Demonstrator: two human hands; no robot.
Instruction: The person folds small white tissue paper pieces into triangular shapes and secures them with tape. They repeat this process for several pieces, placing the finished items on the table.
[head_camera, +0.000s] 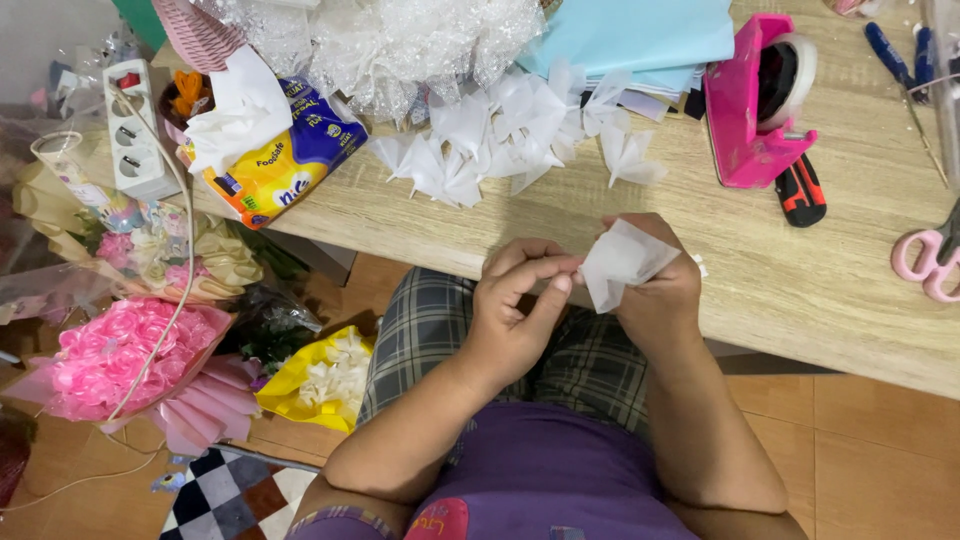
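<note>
The person sits at a light wood-grain counter (800, 290), both hands raised just in front of its near edge. The right hand (655, 290) grasps a small folded piece of white tissue paper (620, 262), its fingers wrapped behind the fold. The left hand (515, 305) is curled, and its thumb and forefinger pinch the left edge of the same paper, so the tissue sits between the two hands, above the person's lap and just at the counter's rim.

Farther back on the counter lies a heap of white folded tissue pieces (510, 140), fanned out like petals, well apart from the hands. Behind that heap rest a sheet of pale blue paper (650, 35) and a mass of clear crinkled plastic wrap (400, 45). To the right stands a bright pink tape dispenser (750, 105), with a red and black handled tool (800, 190) just beside its base. Pink-handled scissors (930, 262) lie at the right edge. On the left sits a blue and yellow tissue pack (285, 160) with a white sheet pulled up from it, near a white power strip (135, 130).

On the floor to the left lie a pink flower bouquet (120, 365) and a yellow-wrapped bunch of white flowers (320, 380).
</note>
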